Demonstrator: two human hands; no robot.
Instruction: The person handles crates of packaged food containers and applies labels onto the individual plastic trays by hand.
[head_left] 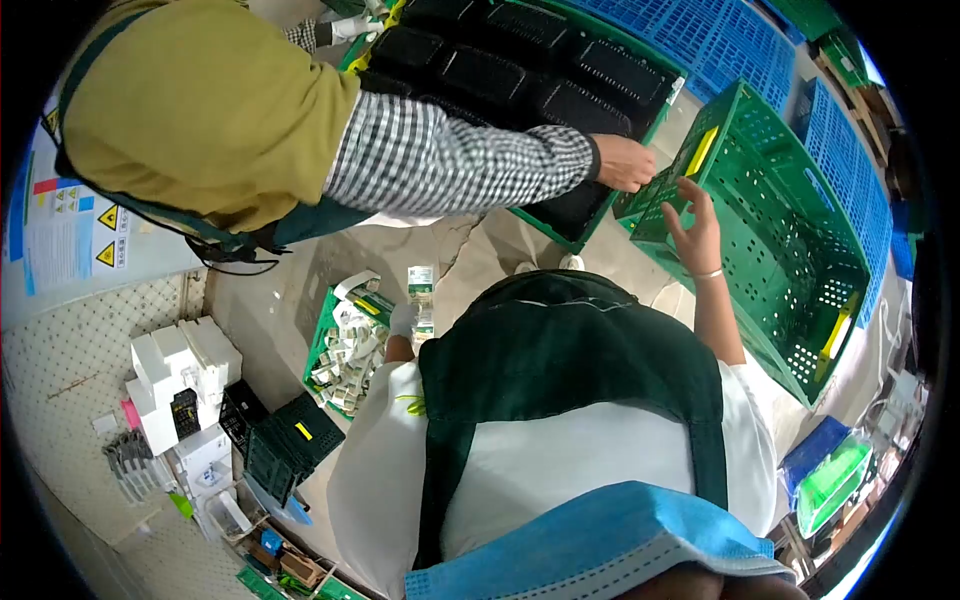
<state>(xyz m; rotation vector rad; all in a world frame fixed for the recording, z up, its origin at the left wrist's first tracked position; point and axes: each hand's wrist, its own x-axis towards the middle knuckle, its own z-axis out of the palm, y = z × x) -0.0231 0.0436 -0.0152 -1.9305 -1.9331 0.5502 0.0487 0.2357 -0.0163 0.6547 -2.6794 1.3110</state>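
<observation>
My right hand (pixel 697 238) is bare, its fingers spread and curved beside the near left wall of a large green crate (pixel 770 215). Nothing shows in its grasp. My left hand (pixel 403 320) looks covered in white; its fingers are mostly hidden. It is beside a strip of green-and-white labels or packs (pixel 421 292), and I cannot make out whether it holds them. Under and left of it, a small green crate (pixel 322 335) holds many small white-and-green pieces (pixel 348 352).
A co-worker's bare hand (pixel 625 163) reaches close to my right hand, above the crate corner. Behind it, a green-rimmed crate holds black trays (pixel 485 75). Blue crates (pixel 700 45) stand at upper right. White boxes (pixel 180 370) and dark crates (pixel 290 440) stand lower left.
</observation>
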